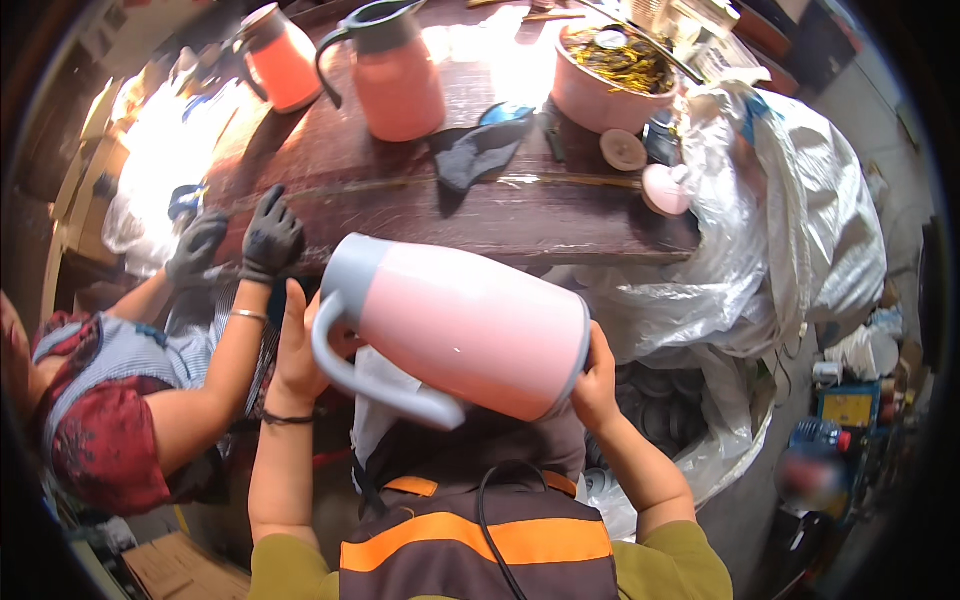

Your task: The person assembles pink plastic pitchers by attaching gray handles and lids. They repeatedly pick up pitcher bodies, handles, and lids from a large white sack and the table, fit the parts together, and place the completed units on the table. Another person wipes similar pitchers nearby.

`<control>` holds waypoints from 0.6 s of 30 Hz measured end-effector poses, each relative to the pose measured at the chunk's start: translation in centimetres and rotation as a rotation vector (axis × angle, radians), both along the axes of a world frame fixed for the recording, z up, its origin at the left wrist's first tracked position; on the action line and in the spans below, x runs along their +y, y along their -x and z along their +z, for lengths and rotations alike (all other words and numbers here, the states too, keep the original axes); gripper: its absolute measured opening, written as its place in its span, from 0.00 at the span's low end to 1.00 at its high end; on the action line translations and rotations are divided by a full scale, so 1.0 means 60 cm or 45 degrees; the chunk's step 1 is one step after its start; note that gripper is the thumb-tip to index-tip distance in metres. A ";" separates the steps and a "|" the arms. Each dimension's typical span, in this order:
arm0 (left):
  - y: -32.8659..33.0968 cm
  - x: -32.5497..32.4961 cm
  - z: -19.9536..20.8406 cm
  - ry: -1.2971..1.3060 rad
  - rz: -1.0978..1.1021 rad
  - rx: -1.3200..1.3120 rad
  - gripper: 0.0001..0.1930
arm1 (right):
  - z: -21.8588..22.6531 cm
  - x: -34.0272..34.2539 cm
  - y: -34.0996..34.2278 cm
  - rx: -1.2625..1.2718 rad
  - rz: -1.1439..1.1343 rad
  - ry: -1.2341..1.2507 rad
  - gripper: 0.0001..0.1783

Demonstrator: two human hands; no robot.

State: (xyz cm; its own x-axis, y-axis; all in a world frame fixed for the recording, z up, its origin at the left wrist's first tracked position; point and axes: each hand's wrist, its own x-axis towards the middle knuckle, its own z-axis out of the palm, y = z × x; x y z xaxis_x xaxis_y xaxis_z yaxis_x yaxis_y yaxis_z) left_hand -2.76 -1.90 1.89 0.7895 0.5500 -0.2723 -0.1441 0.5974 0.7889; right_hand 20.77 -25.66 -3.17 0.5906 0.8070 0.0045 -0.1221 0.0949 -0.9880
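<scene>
A pink thermos jug (460, 325) with a grey collar, grey handle and grey base rim lies sideways in front of my body, held off the table. My left hand (302, 345) grips its grey neck end, next to the handle; part of the fingers is hidden behind the jug. At the base end, my right hand (594, 385) is wrapped round the rim, its thumb side showing. The handle hangs down toward my lap.
On the dark wooden table (400, 215) stand two pink jugs (398, 90) (283, 65), a grey cloth (478, 150) and a pink tub (610, 100) of yellow-black scraps. White plastic sacks (800, 200) fill the right. A co-worker's gloved hands (270, 235) rest at the table's left edge.
</scene>
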 end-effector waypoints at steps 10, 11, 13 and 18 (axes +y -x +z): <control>-0.040 -0.040 0.060 -1.073 0.208 0.191 0.33 | -0.072 -0.003 -0.078 0.157 0.422 0.554 0.14; -0.048 -0.039 0.049 -1.107 0.358 0.215 0.25 | -0.021 -0.009 -0.114 0.324 0.160 0.498 0.11; -0.037 -0.024 0.049 -0.843 0.315 0.387 0.20 | -0.004 -0.053 -0.219 -0.052 -0.435 0.177 0.10; -0.029 -0.013 0.018 -1.007 0.165 0.625 0.13 | -0.045 -0.223 -0.499 -0.222 -1.589 0.001 0.10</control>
State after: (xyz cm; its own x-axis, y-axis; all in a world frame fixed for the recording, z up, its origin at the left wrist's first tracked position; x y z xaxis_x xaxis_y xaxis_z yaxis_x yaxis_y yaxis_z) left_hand -1.03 -2.71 2.96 0.6051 0.7932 -0.0684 0.2846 -0.1353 0.9490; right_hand 50.73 -39.02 -5.85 0.9409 -0.2991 0.1591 0.1822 0.0508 -0.9819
